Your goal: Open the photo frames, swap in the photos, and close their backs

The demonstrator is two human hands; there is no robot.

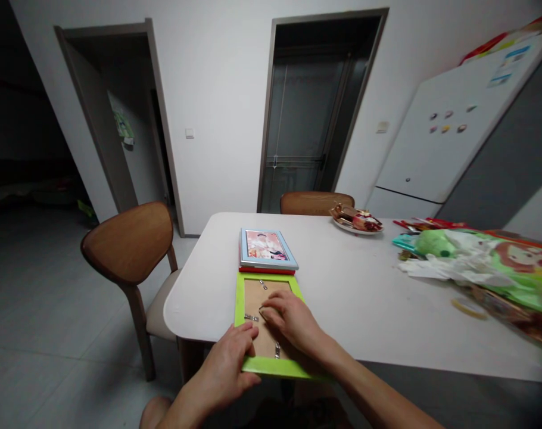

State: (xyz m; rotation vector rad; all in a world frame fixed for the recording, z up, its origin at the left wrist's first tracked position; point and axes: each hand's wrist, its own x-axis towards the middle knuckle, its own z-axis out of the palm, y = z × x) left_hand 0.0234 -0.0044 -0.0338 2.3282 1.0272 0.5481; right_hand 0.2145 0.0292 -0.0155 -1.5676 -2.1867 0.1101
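A lime-green picture frame lies face down at the table's front edge, its brown backing board showing. Several small metal clips sit along the board's sides. My left hand grips the frame's lower left corner, fingers on top and thumb at the near edge. Over the middle of the board, my right hand has its fingers pinched together beside a small dark bit; what they hold is too small to make out. Just beyond lies a stack of frames, a light-blue picture frame on top and a red one underneath.
The white table carries a plate of wrapped items at the back. Plastic packaging and a tape roll lie to the right. Wooden chairs stand left and behind. A fridge is at the back right.
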